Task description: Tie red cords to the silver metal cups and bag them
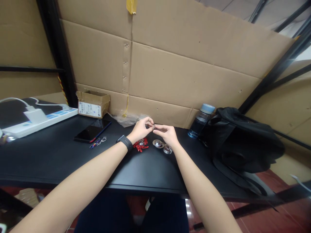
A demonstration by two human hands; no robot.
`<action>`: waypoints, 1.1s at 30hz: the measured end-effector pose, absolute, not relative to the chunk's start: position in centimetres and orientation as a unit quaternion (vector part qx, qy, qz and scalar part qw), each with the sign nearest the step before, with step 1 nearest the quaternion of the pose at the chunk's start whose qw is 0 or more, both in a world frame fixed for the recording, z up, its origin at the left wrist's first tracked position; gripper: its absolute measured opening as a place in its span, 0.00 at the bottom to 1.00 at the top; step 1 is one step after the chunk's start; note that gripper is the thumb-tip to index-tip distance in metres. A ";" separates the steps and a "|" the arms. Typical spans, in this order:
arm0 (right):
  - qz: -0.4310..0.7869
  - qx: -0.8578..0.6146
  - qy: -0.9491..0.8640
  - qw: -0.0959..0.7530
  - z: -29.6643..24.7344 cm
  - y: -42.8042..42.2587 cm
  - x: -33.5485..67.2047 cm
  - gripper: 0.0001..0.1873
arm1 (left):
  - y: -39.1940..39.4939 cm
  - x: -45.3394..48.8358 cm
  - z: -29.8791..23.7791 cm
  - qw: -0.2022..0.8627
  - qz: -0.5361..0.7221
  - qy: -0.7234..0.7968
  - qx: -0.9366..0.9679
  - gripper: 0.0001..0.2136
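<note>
Over the black tabletop, my left hand (142, 129) and my right hand (167, 134) meet, fingertips pinched together on a small shiny metal piece (154, 127). It is mostly covered by the fingers, so its exact kind does not show. Below my left wrist, which wears a black watch, lie red cords (140, 148) with a silvery round part among them. Under my right hand rest a round metal disc (157, 143) with a raised middle and a thick metal ring (167, 149), close beside each other.
A phone (92, 130) and a keychain (97, 142) lie left, near an open cardboard box (93, 103) and a white power strip (46, 121). Clear plastic wrap (126, 120) lies behind my hands. To the right stand a water bottle (201, 121) and a black bag (243, 139).
</note>
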State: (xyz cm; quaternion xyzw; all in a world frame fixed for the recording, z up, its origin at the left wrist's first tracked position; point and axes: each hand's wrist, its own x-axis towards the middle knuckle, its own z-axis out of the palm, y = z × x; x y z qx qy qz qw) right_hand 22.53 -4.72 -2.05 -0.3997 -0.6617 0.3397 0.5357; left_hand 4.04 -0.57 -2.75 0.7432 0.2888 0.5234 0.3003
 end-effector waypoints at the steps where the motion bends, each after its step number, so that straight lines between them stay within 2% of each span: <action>1: 0.339 -0.400 -0.659 0.539 -2.1 -4.7 22.5 0.20 | -0.5 4.1 -2.9 0.310 0.528 0.294 0.734 0.07; 9: 0.346 -0.407 -0.636 0.556 -2.1 -4.3 22.7 0.22 | -0.6 4.8 -3.0 0.422 0.549 0.276 0.666 0.15; 18: 0.344 -0.397 -0.631 0.571 -2.1 -4.3 23.0 0.18 | -1.0 4.8 -2.7 0.434 0.523 0.240 0.694 0.17; 33: 0.301 -0.396 -0.686 0.532 -2.1 -3.9 23.0 0.18 | -0.9 5.3 -2.9 0.413 0.540 0.271 0.682 0.13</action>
